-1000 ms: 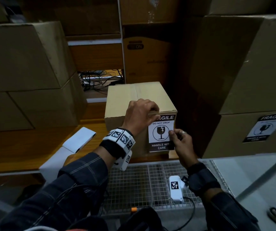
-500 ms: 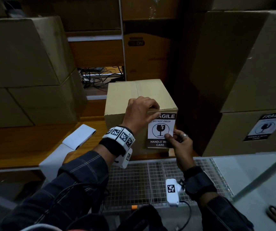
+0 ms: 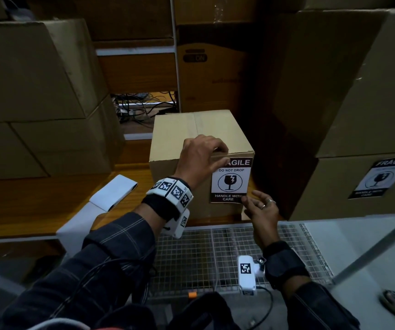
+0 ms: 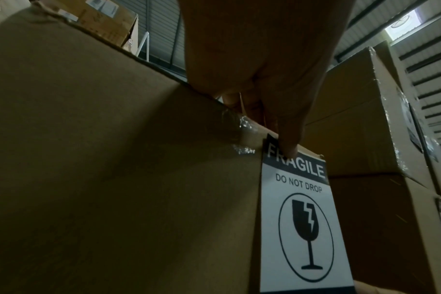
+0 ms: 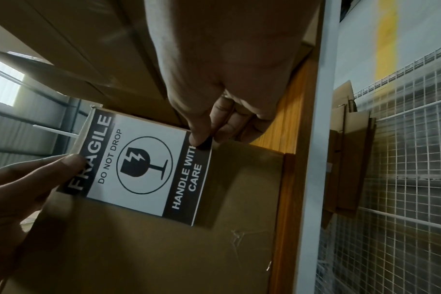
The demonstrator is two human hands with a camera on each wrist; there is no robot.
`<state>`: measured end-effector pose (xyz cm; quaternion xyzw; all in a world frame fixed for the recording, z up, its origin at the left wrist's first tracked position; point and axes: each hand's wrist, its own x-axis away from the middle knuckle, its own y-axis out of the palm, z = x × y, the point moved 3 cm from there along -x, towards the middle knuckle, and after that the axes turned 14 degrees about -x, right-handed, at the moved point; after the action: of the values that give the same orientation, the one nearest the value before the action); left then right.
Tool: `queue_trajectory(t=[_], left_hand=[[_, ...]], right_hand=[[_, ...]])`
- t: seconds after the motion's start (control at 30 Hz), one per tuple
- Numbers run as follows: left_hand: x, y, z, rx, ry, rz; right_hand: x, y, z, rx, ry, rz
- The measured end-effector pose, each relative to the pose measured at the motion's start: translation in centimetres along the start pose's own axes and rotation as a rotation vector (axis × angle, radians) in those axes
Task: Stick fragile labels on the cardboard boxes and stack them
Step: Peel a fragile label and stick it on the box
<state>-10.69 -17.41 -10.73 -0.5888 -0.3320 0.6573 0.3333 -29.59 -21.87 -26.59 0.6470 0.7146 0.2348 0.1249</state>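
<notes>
Near the surface's front edge stood the box (image 3: 199, 139), label (image 3: 230, 182) on its near face. Left hand (image 3: 201, 158) pinned the label's top; right hand (image 3: 261, 206) pinched its bottom corner. Best smoothed downward from the top, avoiding wrinkles.

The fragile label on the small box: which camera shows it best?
The right wrist view: the whole fragile label fills it, sideways, every word legible. The head view shows it smaller, its top part hidden. The left wrist view cuts off its bottom.
</notes>
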Motion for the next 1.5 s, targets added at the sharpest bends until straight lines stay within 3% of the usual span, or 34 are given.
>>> queue_trajectory(t=[0.8,1.3,1.5], left_hand=[[-0.1,0.1,-0.1,0.005,0.000,0.004],[0.0,0.0,-0.2,0.026,0.013,0.021],[1.0,-0.3,0.0,-0.116,0.067,0.018]], right_hand=[[-2.1,0.5,1.0,0.136,-0.096,0.013],[-1.9,-0.4,1.0,0.363,-0.189,0.033],[-0.8,0.5,-2.7,0.435,-0.318,-0.039]])
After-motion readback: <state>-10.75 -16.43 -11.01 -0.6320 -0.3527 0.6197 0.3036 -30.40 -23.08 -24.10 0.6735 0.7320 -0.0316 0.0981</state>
